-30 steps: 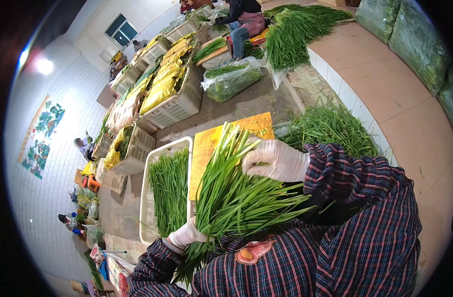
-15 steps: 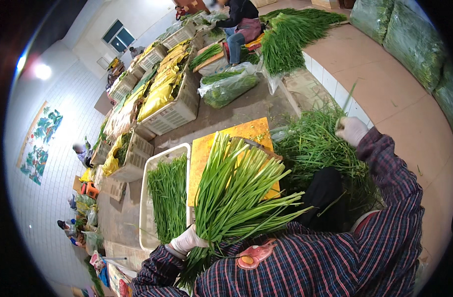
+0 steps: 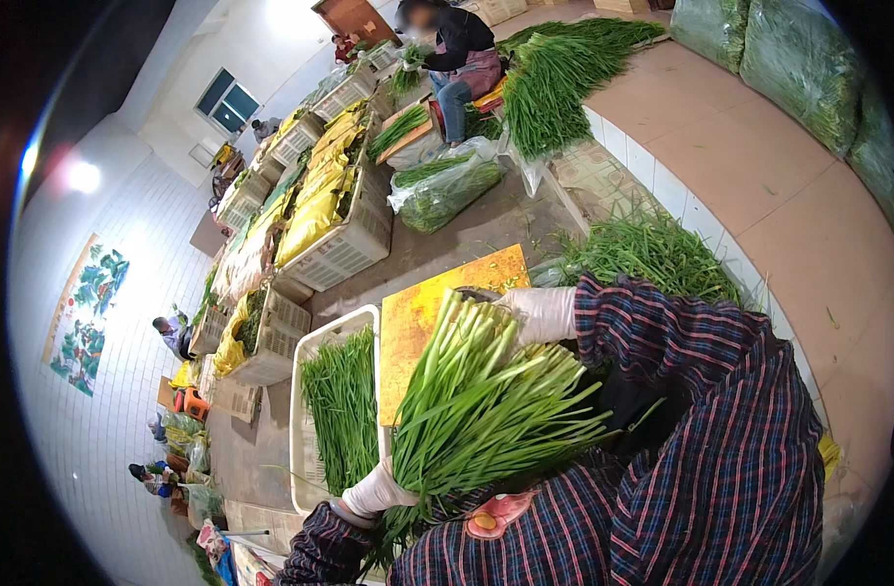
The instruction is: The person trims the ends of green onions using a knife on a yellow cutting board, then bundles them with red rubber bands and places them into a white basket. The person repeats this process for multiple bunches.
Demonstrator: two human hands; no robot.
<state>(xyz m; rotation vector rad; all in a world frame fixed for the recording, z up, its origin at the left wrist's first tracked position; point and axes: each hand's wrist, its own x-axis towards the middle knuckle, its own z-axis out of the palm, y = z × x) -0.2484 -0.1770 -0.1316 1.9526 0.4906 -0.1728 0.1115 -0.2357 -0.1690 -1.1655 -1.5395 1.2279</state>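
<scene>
Left hand (image 3: 376, 491): fingers curled round chive bunch (image 3: 486, 400) near leaf tips
Right hand (image 3: 542, 314): at pale ends, fingers hidden, cannot tell grip
Chive bunch: before yellow board (image 3: 410, 327)
Leaf grip: best snug, uncrushed

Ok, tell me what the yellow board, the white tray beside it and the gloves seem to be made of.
Yellow board: possibly painted wood or plastic; flat, with blotchy, worn-looking colour.
White tray: probably moulded plastic, judging by its smooth, rounded rim.
Gloves: likely thin rubber or similar, pale, close-fitting and creased.
</scene>
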